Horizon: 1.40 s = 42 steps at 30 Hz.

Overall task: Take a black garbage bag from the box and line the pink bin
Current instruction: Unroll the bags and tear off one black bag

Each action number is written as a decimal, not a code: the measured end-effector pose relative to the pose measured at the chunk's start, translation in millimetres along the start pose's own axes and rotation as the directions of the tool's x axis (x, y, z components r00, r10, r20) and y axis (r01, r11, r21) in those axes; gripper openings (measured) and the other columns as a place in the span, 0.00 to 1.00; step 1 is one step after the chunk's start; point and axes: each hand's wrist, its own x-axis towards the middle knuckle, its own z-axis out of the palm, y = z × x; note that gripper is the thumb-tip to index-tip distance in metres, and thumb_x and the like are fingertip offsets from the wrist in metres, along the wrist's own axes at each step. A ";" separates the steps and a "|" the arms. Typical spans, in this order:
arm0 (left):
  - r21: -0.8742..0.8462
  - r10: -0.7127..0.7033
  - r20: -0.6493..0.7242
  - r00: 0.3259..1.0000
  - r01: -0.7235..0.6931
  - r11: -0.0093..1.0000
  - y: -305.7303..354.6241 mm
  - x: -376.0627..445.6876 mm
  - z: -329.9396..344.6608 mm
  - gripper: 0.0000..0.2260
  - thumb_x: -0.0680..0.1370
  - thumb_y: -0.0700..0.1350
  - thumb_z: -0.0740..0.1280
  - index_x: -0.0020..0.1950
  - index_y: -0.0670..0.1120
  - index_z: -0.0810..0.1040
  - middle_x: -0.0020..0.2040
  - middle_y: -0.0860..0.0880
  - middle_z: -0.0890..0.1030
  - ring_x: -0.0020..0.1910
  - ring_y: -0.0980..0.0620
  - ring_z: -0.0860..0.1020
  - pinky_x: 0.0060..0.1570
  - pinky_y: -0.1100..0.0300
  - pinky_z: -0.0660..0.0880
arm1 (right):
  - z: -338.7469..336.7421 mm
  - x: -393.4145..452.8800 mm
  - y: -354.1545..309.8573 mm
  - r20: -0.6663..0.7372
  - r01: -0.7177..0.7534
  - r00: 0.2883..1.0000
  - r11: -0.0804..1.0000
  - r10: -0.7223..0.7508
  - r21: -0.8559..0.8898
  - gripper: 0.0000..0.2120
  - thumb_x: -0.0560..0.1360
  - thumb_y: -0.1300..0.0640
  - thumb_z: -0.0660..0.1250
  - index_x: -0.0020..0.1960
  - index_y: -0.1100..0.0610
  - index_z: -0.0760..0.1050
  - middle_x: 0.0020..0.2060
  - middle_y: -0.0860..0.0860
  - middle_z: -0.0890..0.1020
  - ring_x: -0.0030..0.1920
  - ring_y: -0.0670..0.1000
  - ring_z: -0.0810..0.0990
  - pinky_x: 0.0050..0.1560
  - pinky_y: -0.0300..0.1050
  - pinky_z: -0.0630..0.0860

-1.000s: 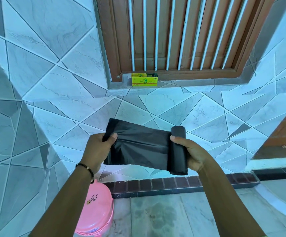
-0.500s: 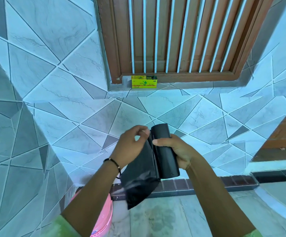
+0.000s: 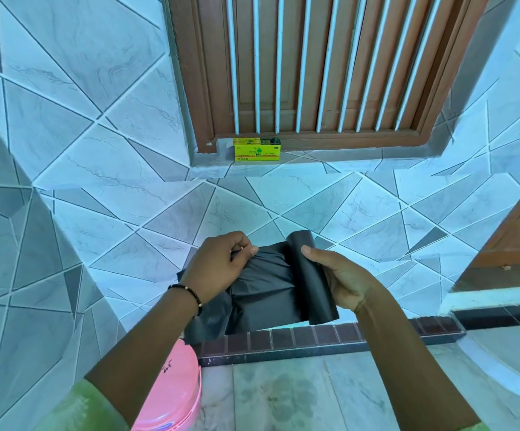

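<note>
My right hand (image 3: 342, 283) grips a roll of black garbage bags (image 3: 311, 281), held upright in front of the tiled wall. A loose black bag (image 3: 261, 293) spreads from the roll to the left and hangs down. My left hand (image 3: 221, 264) pinches the bag's upper edge close to the roll. The yellow-green bag box (image 3: 257, 149) stands on the window sill above, well away from both hands. The pink bin (image 3: 171, 396) with its lid on sits on the floor at the lower left, partly hidden by my left forearm.
A brown barred window (image 3: 314, 66) fills the wall above the sill. A dark brick skirting (image 3: 330, 337) runs along the wall's foot. A wooden door frame (image 3: 513, 237) stands at the right, above a raised step.
The bag was stretched wide one second ago, then my left hand came in to the roll. Now the hand has drawn a little left again, spreading the bag partly out.
</note>
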 end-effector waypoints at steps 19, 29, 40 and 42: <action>-0.045 -0.096 0.199 0.975 0.107 0.993 -4.3 -2.6 1.6 0.19 0.70 0.65 0.62 0.49 0.53 0.79 0.48 0.55 0.83 0.49 0.57 0.79 0.52 0.60 0.75 | 9.5 -1.6 3.6 0.037 0.097 0.995 0.995 -0.095 -0.036 0.21 0.66 0.58 0.71 0.57 0.64 0.78 0.48 0.61 0.83 0.47 0.59 0.82 0.49 0.52 0.79; -0.084 0.011 0.044 0.999 -0.007 0.996 8.1 0.6 18.5 0.13 0.77 0.48 0.65 0.37 0.42 0.77 0.32 0.50 0.80 0.31 0.59 0.73 0.34 0.69 0.67 | 5.7 -1.1 10.1 0.113 -0.008 0.994 0.999 0.004 0.033 0.16 0.65 0.51 0.72 0.48 0.60 0.83 0.44 0.57 0.85 0.42 0.54 0.84 0.47 0.46 0.80; 0.030 0.019 0.093 0.995 -0.022 0.999 -9.7 -2.5 -3.5 0.17 0.73 0.57 0.61 0.39 0.45 0.80 0.37 0.50 0.84 0.40 0.52 0.80 0.44 0.55 0.75 | -20.5 0.1 12.1 0.080 -0.069 0.994 0.998 0.068 0.009 0.39 0.51 0.48 0.82 0.58 0.63 0.78 0.47 0.56 0.84 0.44 0.53 0.83 0.46 0.45 0.80; 0.023 0.015 0.092 0.996 -0.017 1.000 -11.2 -2.6 -5.6 0.16 0.73 0.57 0.61 0.39 0.46 0.80 0.38 0.51 0.84 0.40 0.53 0.80 0.45 0.55 0.76 | -22.8 1.1 14.3 0.073 -0.081 0.994 0.997 0.081 0.006 0.40 0.49 0.46 0.83 0.56 0.61 0.80 0.48 0.57 0.83 0.45 0.54 0.82 0.50 0.46 0.79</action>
